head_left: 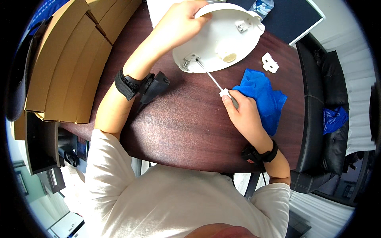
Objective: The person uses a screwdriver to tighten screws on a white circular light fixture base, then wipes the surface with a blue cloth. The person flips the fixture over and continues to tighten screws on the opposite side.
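- Left hand point(183, 20), upper centre: pinches rim of white oval shell point(214, 37); shell extends below and rightward.
- Right hand point(243, 111), right of centre: grips screwdriver point(225, 93); shaft points upper-left, into shell.

Your left hand point(180, 22) is at the upper-left rim of the shell point(210, 37), top centre. From your right hand point(242, 110), right of centre, the screwdriver point(211, 76) runs up-left into the shell. Right of that hand, the cloth point(264, 95) lies on the table point(178, 135), below the bracket point(270, 63); boxes point(67, 67) stand upper left.
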{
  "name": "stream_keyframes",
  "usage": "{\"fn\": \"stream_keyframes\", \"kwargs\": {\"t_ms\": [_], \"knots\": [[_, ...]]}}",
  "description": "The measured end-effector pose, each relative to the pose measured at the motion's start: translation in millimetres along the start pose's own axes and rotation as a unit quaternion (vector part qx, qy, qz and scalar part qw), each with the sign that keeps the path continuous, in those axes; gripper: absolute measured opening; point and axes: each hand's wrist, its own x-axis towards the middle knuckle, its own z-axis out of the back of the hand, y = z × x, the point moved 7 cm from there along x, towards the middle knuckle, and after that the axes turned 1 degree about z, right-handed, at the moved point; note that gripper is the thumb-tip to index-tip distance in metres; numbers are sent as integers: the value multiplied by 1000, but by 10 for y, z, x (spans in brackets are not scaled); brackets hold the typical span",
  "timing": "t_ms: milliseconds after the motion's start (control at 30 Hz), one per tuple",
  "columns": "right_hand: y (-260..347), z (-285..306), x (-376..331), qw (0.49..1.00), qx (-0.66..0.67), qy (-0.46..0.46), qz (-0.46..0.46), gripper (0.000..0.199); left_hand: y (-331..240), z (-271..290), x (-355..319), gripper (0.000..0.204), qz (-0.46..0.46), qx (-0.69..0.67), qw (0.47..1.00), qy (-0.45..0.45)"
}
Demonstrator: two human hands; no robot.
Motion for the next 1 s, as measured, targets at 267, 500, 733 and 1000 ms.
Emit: {"fn": "stream_keyframes", "kwargs": {"t_ms": [267,500,733,1000], "knots": [[2,21,13,1000,-13,-9,10,22,-19,2,-10,25,10,-5,1000,-1],[-24,-14,14,999,-39,-5,7,22,-12,-12,-4,25,7,-14,1000,5],[-340,-244,8,972,186,86,-111,29,85,-27,17,27,22,-5,1000,-16],[-241,-516,-189,759,536,195,-314,38,17,-36,17,27,14,-10,1000,-10]]}}
